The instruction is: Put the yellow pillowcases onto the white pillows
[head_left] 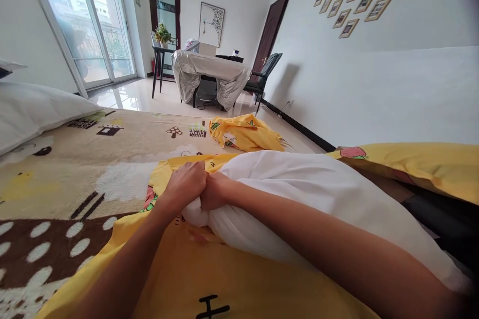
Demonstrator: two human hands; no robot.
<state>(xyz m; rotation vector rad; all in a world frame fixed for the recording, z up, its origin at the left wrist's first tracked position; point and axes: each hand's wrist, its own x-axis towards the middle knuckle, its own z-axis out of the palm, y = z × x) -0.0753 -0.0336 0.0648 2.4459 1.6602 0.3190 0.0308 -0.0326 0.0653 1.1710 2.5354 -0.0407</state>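
Observation:
My left hand (188,183) is closed, its fingers wrapped around bunched fabric near the middle of the view. Pressed against it, my right hand (217,191) is also closed on a gathered end of white fabric (299,174). That white fabric looks puffy and stretches off to the right beneath my right forearm. Under and around both hands lies a yellow printed cloth (179,269), with part of it showing just beyond my left hand. How the two fabrics meet inside my fists is hidden.
A patterned blanket (138,144) covers the bed, with a white pillow (41,109) at the left. Another yellow cloth bundle (247,132) lies at the far edge. Beyond stand a covered table (209,67) and a dark chair (264,77). More yellow cloth (422,162) is at the right.

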